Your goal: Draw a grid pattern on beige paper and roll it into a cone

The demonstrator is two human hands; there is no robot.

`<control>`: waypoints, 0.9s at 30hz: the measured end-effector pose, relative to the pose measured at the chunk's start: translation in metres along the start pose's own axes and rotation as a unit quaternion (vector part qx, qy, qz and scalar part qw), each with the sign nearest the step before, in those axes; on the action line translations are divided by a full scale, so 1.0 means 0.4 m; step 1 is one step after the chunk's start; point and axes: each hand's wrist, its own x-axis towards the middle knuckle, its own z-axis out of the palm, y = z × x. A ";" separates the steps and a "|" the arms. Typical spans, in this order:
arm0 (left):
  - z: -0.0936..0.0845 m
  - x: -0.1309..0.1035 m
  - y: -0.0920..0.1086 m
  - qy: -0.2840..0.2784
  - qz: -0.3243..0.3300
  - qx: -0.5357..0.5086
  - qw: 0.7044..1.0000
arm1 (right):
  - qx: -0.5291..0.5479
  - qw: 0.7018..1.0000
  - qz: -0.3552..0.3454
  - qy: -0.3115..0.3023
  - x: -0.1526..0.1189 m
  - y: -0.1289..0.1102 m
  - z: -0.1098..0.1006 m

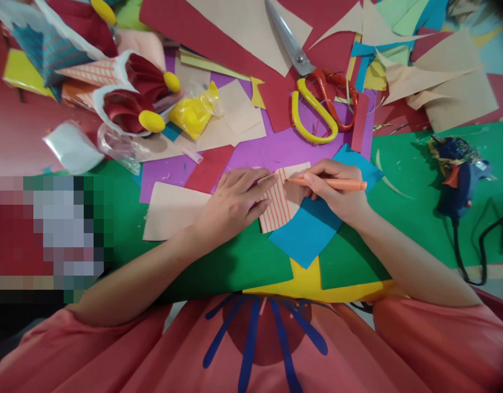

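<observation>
My right hand [337, 188] is closed round an orange pen [345, 184], whose tip touches a small cream paper [278, 202] marked with orange stripes. My left hand [235, 204] lies flat, fingers spread, on the left part of that striped paper. Under my left wrist rests the end of a plain cream sheet [173, 212]. A blue square of paper [309, 234] lies partly beneath the striped piece and below my right hand.
Scissors [312, 98] with red and yellow handles lie beyond my hands. Decorated paper cones [116, 103] and a yellow packet [194, 112] sit at upper left. A blue glue gun [460, 185] with its cord is at right. Paper scraps [451, 82] pile up behind.
</observation>
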 end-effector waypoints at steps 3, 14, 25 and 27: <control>-0.001 0.000 0.001 -0.002 0.002 -0.001 1.000 | -0.007 1.000 0.013 0.003 0.000 -0.005 0.001; -0.003 -0.001 0.002 -0.031 -0.023 -0.013 0.999 | -0.008 1.000 0.011 -0.015 0.003 -0.006 -0.002; -0.004 0.000 0.003 -0.012 -0.007 0.007 1.000 | -0.032 0.998 0.036 -0.026 0.007 -0.016 -0.002; -0.005 -0.001 0.003 -0.010 -0.004 0.012 1.000 | -0.038 0.998 0.035 -0.028 0.006 -0.016 -0.003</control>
